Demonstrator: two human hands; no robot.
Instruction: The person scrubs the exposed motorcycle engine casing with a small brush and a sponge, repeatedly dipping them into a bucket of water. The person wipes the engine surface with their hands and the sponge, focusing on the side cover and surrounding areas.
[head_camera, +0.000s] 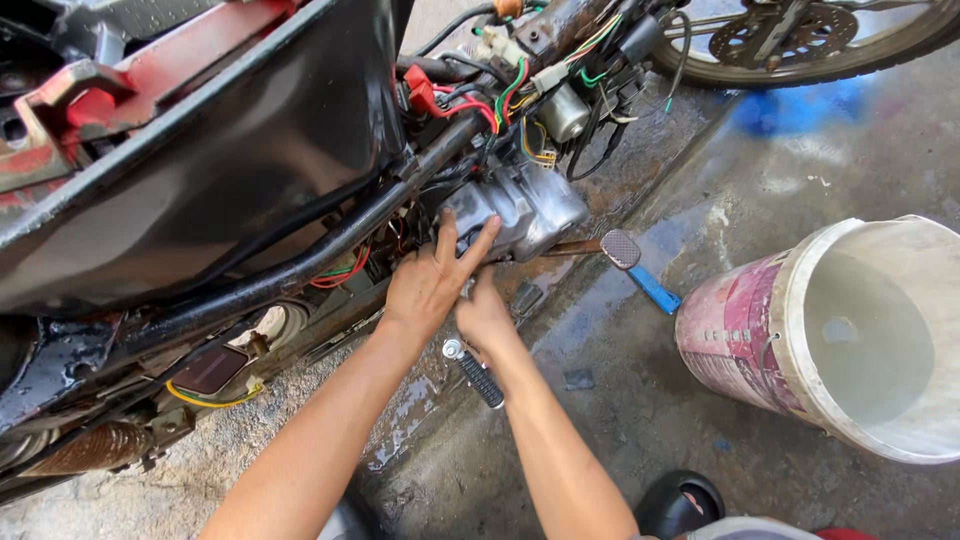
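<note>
A stripped motorcycle stands over wet concrete, its black frame tube (300, 265) running diagonally. My left hand (432, 282) rests flat on the silver engine cover (520, 205), fingers spread. My right hand (484, 315) reaches in just below the left one, beside the engine's lower edge; its fingers are hidden, so whether it grips anything is unclear. A black rubber footpeg (478, 374) with a shiny end sticks out under my wrists. Loose red, green and yellow wires (505, 95) hang above the engine.
A large white and pink bucket (790, 330) lies tilted at the right. A brake pedal (620, 248) and a blue-handled tool (655, 290) sit near the engine. The front wheel (800, 45) is at top right, a dark sandal (680, 505) at the bottom.
</note>
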